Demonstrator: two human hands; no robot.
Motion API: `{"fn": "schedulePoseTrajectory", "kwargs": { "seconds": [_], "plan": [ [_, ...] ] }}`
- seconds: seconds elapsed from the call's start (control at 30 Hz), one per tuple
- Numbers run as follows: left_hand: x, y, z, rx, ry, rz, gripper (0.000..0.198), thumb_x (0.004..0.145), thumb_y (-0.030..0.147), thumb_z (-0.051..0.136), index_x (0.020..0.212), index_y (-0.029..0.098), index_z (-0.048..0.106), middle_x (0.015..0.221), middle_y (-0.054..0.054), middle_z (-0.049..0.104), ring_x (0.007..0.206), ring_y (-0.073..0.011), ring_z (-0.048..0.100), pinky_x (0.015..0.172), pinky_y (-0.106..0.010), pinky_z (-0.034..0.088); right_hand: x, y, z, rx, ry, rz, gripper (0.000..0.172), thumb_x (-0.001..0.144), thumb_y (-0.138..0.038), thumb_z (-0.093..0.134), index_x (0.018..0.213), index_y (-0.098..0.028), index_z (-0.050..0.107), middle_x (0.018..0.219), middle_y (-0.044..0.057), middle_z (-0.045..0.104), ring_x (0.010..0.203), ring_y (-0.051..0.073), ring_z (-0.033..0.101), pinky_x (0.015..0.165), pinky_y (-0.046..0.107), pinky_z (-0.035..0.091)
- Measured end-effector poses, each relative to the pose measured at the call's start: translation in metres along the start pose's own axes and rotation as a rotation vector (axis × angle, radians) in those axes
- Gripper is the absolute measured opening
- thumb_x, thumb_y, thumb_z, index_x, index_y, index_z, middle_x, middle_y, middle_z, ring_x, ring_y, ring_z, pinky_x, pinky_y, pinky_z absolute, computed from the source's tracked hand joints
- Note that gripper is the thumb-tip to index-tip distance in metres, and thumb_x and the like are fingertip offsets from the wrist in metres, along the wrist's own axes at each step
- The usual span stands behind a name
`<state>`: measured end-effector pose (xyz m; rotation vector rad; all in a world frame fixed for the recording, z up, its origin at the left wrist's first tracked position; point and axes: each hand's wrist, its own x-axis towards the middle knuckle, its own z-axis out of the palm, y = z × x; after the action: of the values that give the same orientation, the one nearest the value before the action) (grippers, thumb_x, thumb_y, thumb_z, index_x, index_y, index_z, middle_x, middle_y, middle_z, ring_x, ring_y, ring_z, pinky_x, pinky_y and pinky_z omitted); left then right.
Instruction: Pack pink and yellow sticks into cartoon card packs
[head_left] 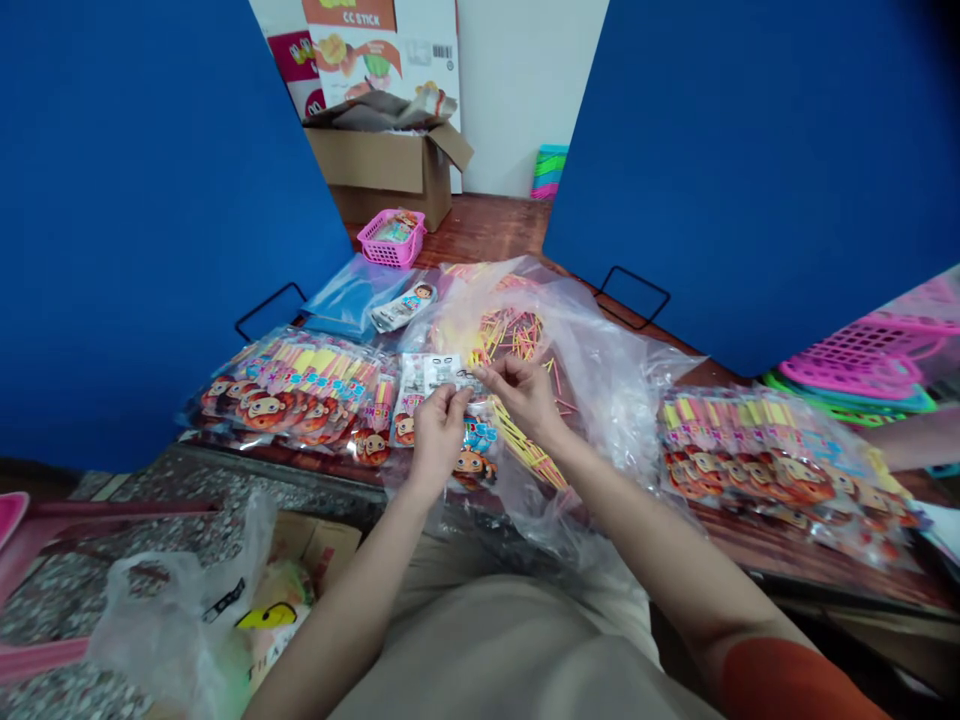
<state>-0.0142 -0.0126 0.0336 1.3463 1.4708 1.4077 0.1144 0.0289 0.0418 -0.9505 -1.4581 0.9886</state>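
My left hand [441, 440] is closed, thumb against fingers, at the edge of a small printed plastic packet [448, 370]. Close beside it, my right hand [525, 398] is pinched; whatever sits between its fingertips is too small to make out. Another packet [478, 460] with a cartoon face lies just below the left hand. Under and behind my right hand, a large clear plastic bag [592, 330] lies open, with many thin yellow and pink sticks [510, 330] in it. More yellow sticks [529, 445] lie in a bundle below my right wrist.
Filled stick packets [300, 385] lie in a pile at left, and another pile [757, 450] at right, near another person's arm [915, 430]. Behind stand a pink basket [394, 238] and an open cardboard box [382, 165]. Blue panels [150, 200] flank both sides.
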Motion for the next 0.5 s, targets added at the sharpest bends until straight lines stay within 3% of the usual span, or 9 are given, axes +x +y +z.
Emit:
{"fn": "schedulePoseTrajectory", "kwargs": {
  "seconds": [0.1,0.2,0.33,0.4,0.5],
  "plan": [
    [-0.001,-0.006,0.001,0.079,-0.035,0.030,0.038,0.085,0.039,0.052,0.055,0.021,0.038,0.051,0.007,0.029,0.050,-0.0098,0.030,0.050,-0.023,0.026,-0.006,0.011,-0.001,0.014,0.041,0.054,0.042,0.074,-0.052,0.073,0.059,-0.017,0.054,0.053,-0.006,0.042,0.052,0.008,0.034,0.050,0.023,0.027],
    [0.004,-0.012,-0.010,0.186,-0.005,0.052,0.032,0.087,0.040,0.050,0.062,0.019,0.054,0.050,0.005,0.040,0.050,-0.0117,0.038,0.052,-0.024,0.031,-0.008,0.022,-0.001,0.034,0.085,0.112,0.044,0.069,-0.053,0.076,0.057,-0.017,0.053,0.051,-0.007,0.041,0.050,0.008,0.033,0.049,0.023,0.027],
    [0.017,-0.018,-0.044,0.349,0.260,0.133,0.029,0.089,0.040,0.048,0.083,0.017,0.066,0.066,-0.001,0.062,0.063,-0.0165,0.056,0.064,-0.027,0.041,0.004,0.038,0.004,-0.003,0.170,0.154,0.045,0.069,-0.055,0.075,0.056,-0.018,0.051,0.051,-0.007,0.040,0.049,0.008,0.034,0.049,0.023,0.027],
    [0.023,-0.016,-0.061,0.322,0.397,0.147,0.029,0.088,0.040,0.048,0.078,0.017,0.062,0.065,-0.001,0.061,0.063,-0.0162,0.056,0.064,-0.027,0.042,0.016,0.047,0.015,-0.061,0.165,0.166,0.044,0.071,-0.055,0.072,0.058,-0.018,0.052,0.051,-0.007,0.043,0.049,0.009,0.038,0.050,0.023,0.030],
    [0.026,-0.006,-0.074,0.160,0.478,0.184,0.021,0.085,0.037,0.054,0.076,0.018,0.054,0.064,0.002,0.055,0.059,-0.0128,0.052,0.061,-0.024,0.042,0.037,0.056,0.035,-0.271,0.065,0.171,0.040,0.077,-0.055,0.067,0.066,-0.017,0.059,0.057,-0.003,0.053,0.054,0.011,0.048,0.056,0.024,0.037]
  ]
}}
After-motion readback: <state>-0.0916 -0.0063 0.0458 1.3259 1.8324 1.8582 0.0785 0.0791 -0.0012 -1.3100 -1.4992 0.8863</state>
